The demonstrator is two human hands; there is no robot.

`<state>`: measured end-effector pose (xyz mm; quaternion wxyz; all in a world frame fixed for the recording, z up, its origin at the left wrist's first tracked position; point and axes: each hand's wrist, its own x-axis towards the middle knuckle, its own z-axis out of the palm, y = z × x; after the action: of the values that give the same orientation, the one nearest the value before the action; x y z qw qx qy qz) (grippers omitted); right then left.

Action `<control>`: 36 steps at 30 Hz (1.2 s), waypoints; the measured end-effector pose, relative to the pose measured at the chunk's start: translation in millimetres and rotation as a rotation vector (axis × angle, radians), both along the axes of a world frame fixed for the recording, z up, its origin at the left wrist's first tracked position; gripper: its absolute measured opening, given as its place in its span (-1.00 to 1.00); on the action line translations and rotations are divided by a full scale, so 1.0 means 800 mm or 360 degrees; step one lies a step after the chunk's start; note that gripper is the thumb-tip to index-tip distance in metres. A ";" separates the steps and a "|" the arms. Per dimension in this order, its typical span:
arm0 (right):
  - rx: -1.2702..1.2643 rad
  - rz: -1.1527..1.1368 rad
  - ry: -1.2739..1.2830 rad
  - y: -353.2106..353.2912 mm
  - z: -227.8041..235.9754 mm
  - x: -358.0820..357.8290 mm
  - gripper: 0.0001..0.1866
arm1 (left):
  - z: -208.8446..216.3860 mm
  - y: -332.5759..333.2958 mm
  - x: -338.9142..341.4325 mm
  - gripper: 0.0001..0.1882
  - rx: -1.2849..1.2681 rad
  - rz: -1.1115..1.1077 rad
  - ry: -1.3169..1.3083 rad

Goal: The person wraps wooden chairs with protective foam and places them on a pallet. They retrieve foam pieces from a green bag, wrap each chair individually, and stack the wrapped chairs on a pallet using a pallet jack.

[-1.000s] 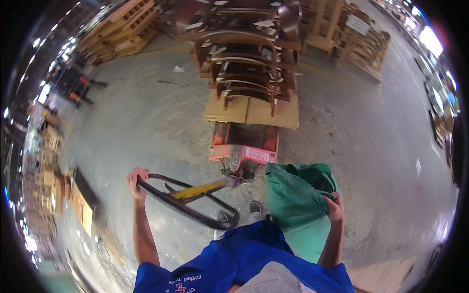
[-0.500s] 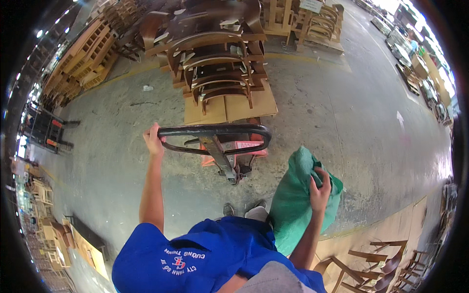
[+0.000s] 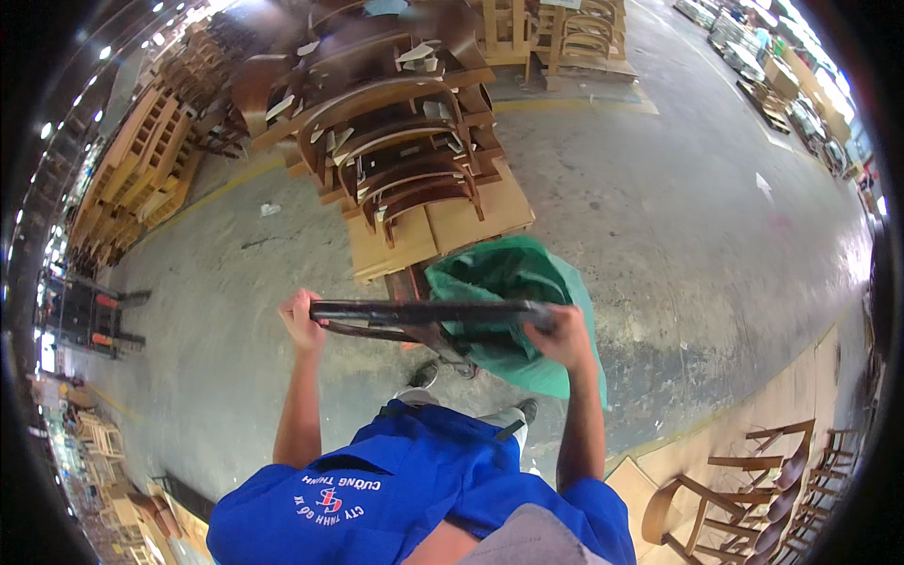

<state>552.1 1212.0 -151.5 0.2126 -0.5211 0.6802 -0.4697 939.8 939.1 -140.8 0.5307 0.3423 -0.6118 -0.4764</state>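
My left hand [image 3: 301, 320] is wrapped round the left end of the dark looped handle [image 3: 414, 312] of a pallet jack. At the handle's right end, my right hand [image 3: 567, 337] is closed, slightly blurred, with the green woven sack [image 3: 567, 282] against it. Its fingers appear to hold both the bar and the sack cloth. The sack's wide mouth gapes beyond and below the bar, hiding much of the jack. Ahead of the handle, curved brown wooden chair frames [image 3: 395, 141] are stacked on a cardboard sheet [image 3: 476, 224].
Stacked wooden frames [image 3: 137, 165] stand at the far left, with a dark forklift-like machine [image 3: 89, 315] nearer. More chair frames [image 3: 589, 42] sit beyond the stack. At the lower right, brown chairs [image 3: 744, 499] stand by cardboard on the floor. My shoes [image 3: 426, 375] are just below the handle.
The handle has come down toward my body. My right hand has moved left with the green sack onto the handle's right end. My left hand keeps its hold, and my feet have stepped apart.
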 end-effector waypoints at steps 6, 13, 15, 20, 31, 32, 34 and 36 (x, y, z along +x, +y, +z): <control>-0.0235 -0.0570 0.0152 -0.035 -0.014 0.176 -0.74 | -0.024 -0.206 -0.045 -0.47 0.0051 -0.0629 0.0173; -0.0361 -0.0924 0.0388 -0.029 -0.029 0.305 -0.50 | -0.016 -0.253 -0.167 -0.43 0.0036 -0.1228 0.0458; -0.0305 -0.0984 0.0406 -0.034 -0.030 0.324 -0.47 | -0.013 -0.252 -0.191 -0.42 0.0057 -0.1258 0.0520; -0.0300 -0.1057 0.0426 -0.044 -0.034 0.342 -0.47 | -0.019 -0.258 -0.230 -0.41 -0.0042 -0.1340 0.0491; -0.0297 -0.1270 0.0450 -0.078 -0.044 0.308 -0.51 | -0.019 -0.293 -0.285 -0.39 -0.0039 -0.1482 0.0387; -0.0272 -0.1258 0.0411 -0.077 -0.043 0.309 -0.53 | -0.020 -0.292 -0.284 -0.39 -0.0052 -0.1482 0.0385; -0.0315 -0.1234 0.0435 -0.073 -0.043 0.312 -0.56 | -0.024 -0.290 -0.279 -0.39 -0.0006 -0.1422 0.0342; -0.0288 -0.1228 0.0427 -0.072 -0.046 0.317 -0.58 | -0.025 -0.290 -0.276 -0.38 -0.0087 -0.1473 0.0353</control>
<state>805.8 1154.8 -188.6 -0.1162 -0.3011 0.8032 -0.5007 718.7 707.4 -160.8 0.3336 -0.0333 -0.6518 -0.6802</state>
